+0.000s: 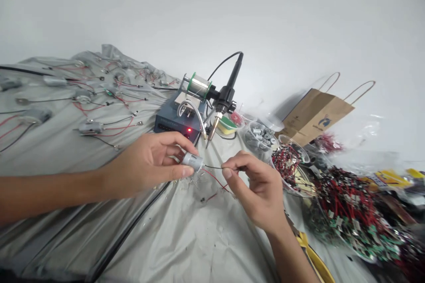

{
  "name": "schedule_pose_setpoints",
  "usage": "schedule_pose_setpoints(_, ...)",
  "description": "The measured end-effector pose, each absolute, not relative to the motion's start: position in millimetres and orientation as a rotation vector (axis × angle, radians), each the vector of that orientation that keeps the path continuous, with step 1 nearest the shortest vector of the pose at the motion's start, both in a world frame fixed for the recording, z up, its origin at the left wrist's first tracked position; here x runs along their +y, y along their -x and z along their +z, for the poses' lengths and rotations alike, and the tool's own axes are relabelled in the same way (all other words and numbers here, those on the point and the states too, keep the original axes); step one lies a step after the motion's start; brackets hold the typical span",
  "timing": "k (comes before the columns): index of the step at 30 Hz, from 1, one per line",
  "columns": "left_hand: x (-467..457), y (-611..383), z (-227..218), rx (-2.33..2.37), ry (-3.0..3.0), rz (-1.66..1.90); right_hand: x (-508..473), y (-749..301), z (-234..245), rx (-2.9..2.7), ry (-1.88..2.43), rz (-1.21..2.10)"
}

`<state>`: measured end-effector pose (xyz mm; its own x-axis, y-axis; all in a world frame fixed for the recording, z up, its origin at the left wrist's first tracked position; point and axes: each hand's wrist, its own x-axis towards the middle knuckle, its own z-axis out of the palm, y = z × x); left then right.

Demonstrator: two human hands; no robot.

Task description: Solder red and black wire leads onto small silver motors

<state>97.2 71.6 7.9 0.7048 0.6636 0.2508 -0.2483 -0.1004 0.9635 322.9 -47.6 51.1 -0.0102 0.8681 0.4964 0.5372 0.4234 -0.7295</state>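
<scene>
A small silver electric motor [193, 162] is gripped between the thumb and fingers of my left hand [149, 161]. From its right end run a black wire [213, 167] and a red wire [215, 178]. My right hand [257, 185] pinches the black wire between thumb and forefinger; the red one passes below those fingertips. Just above the motor, the tip of a soldering iron [212, 130] points down from its holder. Behind my left fingers stands the blue soldering station [175, 119] with a lit red light, carrying a solder spool [200, 85].
Wired motors [90, 128] lie spread over the grey sheet [206, 247] at left. Tubs of motors [260, 136] and red-black wires [286, 161] stand right, beside a heap of wired green boards [355, 208]. A paper bag [314, 115] leans behind; yellow-handled pliers [312, 254] lie by my right wrist.
</scene>
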Motion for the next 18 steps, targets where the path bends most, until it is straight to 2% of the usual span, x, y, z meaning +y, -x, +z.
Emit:
schedule_pose_setpoints(6, 62.7, -85.0, 9.1, 0.229, -1.811, 1.089, -36.3, -343.0, 51.8, -1.468, 1.204, 0.868)
schedule_pose_setpoints(12, 57.0, -78.5, 25.5, 0.011, -1.803, 1.291, -56.0, -342.4, 50.3, -1.363, 1.344, 0.938)
schedule_pose_setpoints(18, 52.0, -82.2, 26.6, 0.038, -1.598, 1.295, -107.0, -270.0, 39.1, -1.296, 1.271, 1.107)
